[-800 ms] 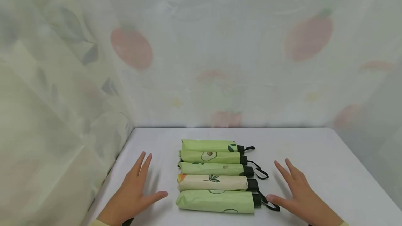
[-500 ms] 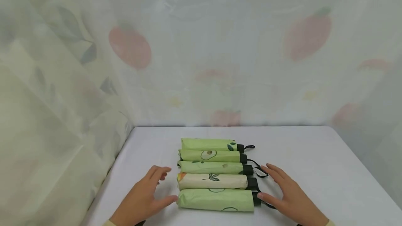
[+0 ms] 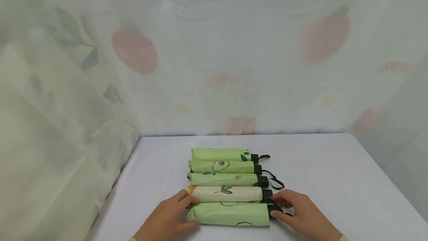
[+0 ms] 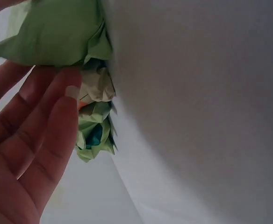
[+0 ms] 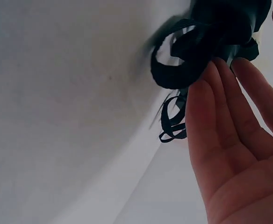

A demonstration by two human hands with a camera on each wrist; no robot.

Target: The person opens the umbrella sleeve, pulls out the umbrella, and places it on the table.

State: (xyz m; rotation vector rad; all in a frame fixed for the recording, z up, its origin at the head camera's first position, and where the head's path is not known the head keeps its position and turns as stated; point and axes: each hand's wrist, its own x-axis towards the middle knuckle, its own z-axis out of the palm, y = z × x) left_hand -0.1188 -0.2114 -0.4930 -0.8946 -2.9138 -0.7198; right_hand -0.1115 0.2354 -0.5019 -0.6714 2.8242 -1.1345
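Several folded umbrellas lie side by side in a column, their black handles to the right. The nearest is a light green umbrella (image 3: 230, 214) with avocado outlines. My left hand (image 3: 168, 215) holds its left end, thumb on the near side and fingers on the far side. At its black handle (image 5: 234, 21), my right hand (image 3: 299, 211) has curled fingers and thumb on either side, partly hiding the handle and its wrist strap (image 5: 169, 77). Just behind lies a cream umbrella (image 3: 230, 194) with a leaf print, close to the fingertips of both hands.
Three more green umbrellas lie farther back: one with small dots (image 3: 227, 179), one with an avocado (image 3: 204, 166) and the farthest one (image 3: 217, 154). They rest on a white table (image 3: 321, 166). A printed curtain (image 3: 234, 66) hangs behind and at the left.
Both hands have come inward from spread, open poses beside the row to the two ends of the nearest umbrella, and their fingers have curled. The umbrellas lie as before.
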